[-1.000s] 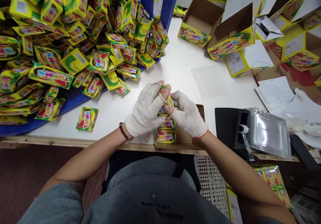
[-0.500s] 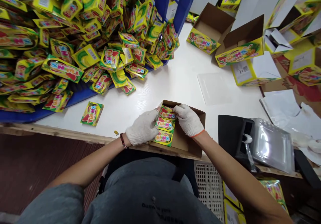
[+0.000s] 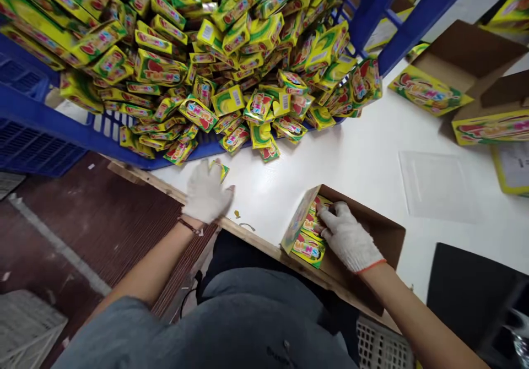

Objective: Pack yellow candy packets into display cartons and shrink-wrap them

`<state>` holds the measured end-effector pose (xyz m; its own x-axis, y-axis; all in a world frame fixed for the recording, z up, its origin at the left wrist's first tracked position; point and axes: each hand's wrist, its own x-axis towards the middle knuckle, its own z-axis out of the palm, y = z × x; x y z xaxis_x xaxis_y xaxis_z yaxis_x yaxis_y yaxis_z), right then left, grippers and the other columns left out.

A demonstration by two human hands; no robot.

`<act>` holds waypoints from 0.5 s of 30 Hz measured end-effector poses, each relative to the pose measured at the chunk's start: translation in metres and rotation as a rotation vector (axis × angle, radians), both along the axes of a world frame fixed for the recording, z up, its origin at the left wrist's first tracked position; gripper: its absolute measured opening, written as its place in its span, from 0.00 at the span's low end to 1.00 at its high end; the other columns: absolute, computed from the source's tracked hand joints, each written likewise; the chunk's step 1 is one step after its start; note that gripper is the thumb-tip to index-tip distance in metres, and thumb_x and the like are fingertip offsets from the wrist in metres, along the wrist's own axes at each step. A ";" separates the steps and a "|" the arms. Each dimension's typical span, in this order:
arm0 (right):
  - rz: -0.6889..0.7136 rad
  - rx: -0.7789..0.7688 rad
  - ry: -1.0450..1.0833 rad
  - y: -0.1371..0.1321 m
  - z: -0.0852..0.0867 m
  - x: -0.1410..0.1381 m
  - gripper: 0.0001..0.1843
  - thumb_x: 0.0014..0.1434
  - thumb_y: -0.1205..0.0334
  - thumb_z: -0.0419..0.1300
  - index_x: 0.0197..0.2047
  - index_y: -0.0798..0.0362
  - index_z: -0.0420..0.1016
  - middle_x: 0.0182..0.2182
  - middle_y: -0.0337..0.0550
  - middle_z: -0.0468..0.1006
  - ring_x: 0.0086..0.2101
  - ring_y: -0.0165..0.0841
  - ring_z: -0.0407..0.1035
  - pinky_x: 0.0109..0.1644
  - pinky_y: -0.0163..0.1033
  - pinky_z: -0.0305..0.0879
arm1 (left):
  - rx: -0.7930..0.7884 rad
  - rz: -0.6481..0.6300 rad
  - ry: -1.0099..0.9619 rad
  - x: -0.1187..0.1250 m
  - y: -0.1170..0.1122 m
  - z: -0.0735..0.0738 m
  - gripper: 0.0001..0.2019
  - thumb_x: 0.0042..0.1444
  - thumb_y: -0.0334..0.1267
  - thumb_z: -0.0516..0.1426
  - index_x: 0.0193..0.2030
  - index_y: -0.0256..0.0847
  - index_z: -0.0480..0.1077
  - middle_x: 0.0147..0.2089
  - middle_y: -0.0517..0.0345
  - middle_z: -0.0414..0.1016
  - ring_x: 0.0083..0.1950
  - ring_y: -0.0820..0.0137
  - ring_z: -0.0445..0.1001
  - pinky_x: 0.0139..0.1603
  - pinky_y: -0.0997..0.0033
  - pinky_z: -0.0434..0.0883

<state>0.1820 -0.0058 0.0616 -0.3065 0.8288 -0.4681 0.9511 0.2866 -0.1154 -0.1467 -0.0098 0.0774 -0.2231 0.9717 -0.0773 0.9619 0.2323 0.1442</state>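
My left hand [image 3: 208,193], in a white knit glove and blurred by motion, reaches over a small yellow-green candy box [image 3: 223,170] lying on the white table. Its fingers are stretched out with the thumb apart, partly covering that box. My right hand [image 3: 349,237], gloved too, is inside an open cardboard carton [image 3: 388,242] at the table's front edge. Its fingers are apart and rest on a row of small candy boxes [image 3: 308,249] along the carton's left wall. They hide part of the row; the carton's right side shows bare brown board.
A blue plastic crate [image 3: 152,161] heaped with small candy boxes [image 3: 231,44] stands behind, some spilling over its rim. To the right are open display cartons [image 3: 430,91], a clear plastic sheet [image 3: 433,184] and a black flat object [image 3: 467,292]. A white perforated crate [image 3: 382,344] sits below.
My left hand has left the carton and moved left to the loose candy box. My right hand stays inside the carton, now over the row. The camera view has swung left.
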 end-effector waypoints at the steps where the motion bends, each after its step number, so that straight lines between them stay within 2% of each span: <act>1: 0.009 -0.007 0.021 0.001 -0.001 -0.001 0.24 0.68 0.60 0.54 0.66 0.50 0.70 0.55 0.56 0.67 0.45 0.41 0.71 0.39 0.40 0.64 | -0.046 0.042 0.030 -0.015 0.001 -0.001 0.35 0.56 0.41 0.60 0.68 0.25 0.60 0.61 0.27 0.69 0.63 0.39 0.69 0.60 0.38 0.69; 3: 0.029 -0.021 0.077 0.005 0.002 -0.002 0.23 0.67 0.60 0.55 0.63 0.50 0.73 0.53 0.55 0.68 0.44 0.42 0.70 0.39 0.41 0.63 | -0.070 0.054 0.023 -0.032 0.003 -0.004 0.33 0.56 0.40 0.59 0.67 0.25 0.61 0.53 0.31 0.74 0.55 0.42 0.73 0.54 0.41 0.73; 4: 0.029 -0.019 0.130 0.008 0.007 -0.002 0.20 0.66 0.60 0.54 0.59 0.51 0.75 0.51 0.54 0.70 0.43 0.41 0.70 0.39 0.41 0.63 | -0.039 0.017 -0.009 -0.033 0.004 -0.004 0.33 0.56 0.39 0.59 0.67 0.26 0.62 0.50 0.33 0.75 0.52 0.45 0.75 0.52 0.43 0.74; 6: 0.001 0.040 0.295 0.013 0.024 0.000 0.15 0.67 0.60 0.53 0.49 0.52 0.78 0.46 0.49 0.73 0.42 0.39 0.69 0.42 0.41 0.64 | 0.107 -0.161 -0.107 -0.021 0.007 0.000 0.36 0.53 0.39 0.61 0.68 0.31 0.60 0.49 0.38 0.76 0.50 0.48 0.75 0.51 0.46 0.74; 8: -0.028 0.154 0.470 0.016 0.050 0.001 0.14 0.69 0.61 0.50 0.43 0.53 0.77 0.41 0.46 0.74 0.41 0.36 0.69 0.46 0.40 0.65 | 0.271 -0.478 -0.224 0.010 0.010 0.011 0.39 0.53 0.37 0.61 0.71 0.36 0.55 0.50 0.42 0.76 0.50 0.52 0.75 0.52 0.49 0.75; 10: 0.002 0.222 0.528 0.016 0.079 0.002 0.12 0.68 0.62 0.52 0.45 0.53 0.76 0.41 0.46 0.75 0.42 0.36 0.70 0.48 0.40 0.66 | 0.381 -0.840 -0.317 0.051 0.010 0.025 0.37 0.56 0.33 0.58 0.72 0.38 0.51 0.50 0.45 0.76 0.50 0.56 0.75 0.52 0.51 0.75; 11: 0.034 0.207 0.497 0.014 0.092 0.003 0.11 0.66 0.62 0.54 0.47 0.53 0.76 0.43 0.47 0.77 0.43 0.37 0.71 0.48 0.40 0.66 | 0.408 -0.990 -0.346 0.073 0.008 0.031 0.35 0.57 0.30 0.56 0.72 0.37 0.51 0.48 0.46 0.77 0.50 0.58 0.75 0.51 0.53 0.75; 13: 0.093 0.078 0.353 0.010 0.108 0.007 0.12 0.63 0.66 0.56 0.48 0.53 0.77 0.44 0.49 0.79 0.42 0.38 0.73 0.47 0.41 0.67 | 0.434 -1.180 -0.396 0.112 0.002 0.037 0.32 0.58 0.27 0.54 0.70 0.35 0.53 0.51 0.44 0.77 0.52 0.59 0.75 0.53 0.55 0.75; 15: 0.113 -0.086 0.188 0.005 0.111 0.015 0.14 0.62 0.68 0.55 0.47 0.53 0.79 0.44 0.49 0.81 0.42 0.39 0.75 0.47 0.41 0.67 | 0.429 -1.260 -0.435 0.137 -0.006 0.036 0.29 0.59 0.29 0.54 0.68 0.32 0.55 0.55 0.41 0.76 0.54 0.58 0.75 0.54 0.54 0.75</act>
